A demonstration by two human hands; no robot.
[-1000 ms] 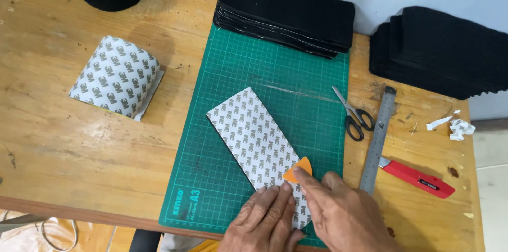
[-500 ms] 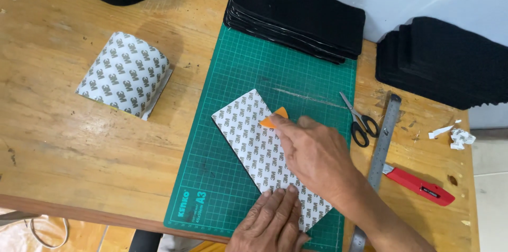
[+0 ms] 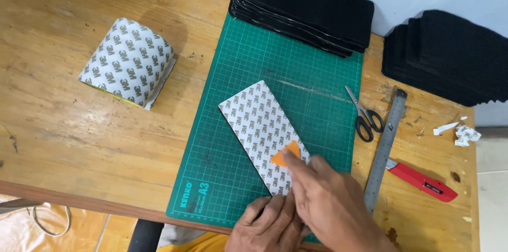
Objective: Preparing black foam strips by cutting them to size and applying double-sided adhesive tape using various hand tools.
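A rectangular sheet with white printed backing paper (image 3: 259, 122) lies slanted on the green cutting mat (image 3: 296, 72). My right hand (image 3: 330, 204) presses a small orange scraper (image 3: 284, 154) onto the sheet's near half. My left hand (image 3: 267, 225) lies flat on the sheet's near end at the mat's front edge, fingers closed together and partly under my right hand.
A curled roll of the same printed sheet (image 3: 127, 61) sits on the wooden table to the left. Two stacks of black pads (image 3: 307, 3) (image 3: 450, 56) lie at the back. Scissors (image 3: 364, 114), a steel ruler (image 3: 385, 149) and a red utility knife (image 3: 423, 182) lie right of the mat.
My right hand ran the orange scraper up the sheet to its far end, then back down to the near half. My left hand stayed on the sheet's near end.
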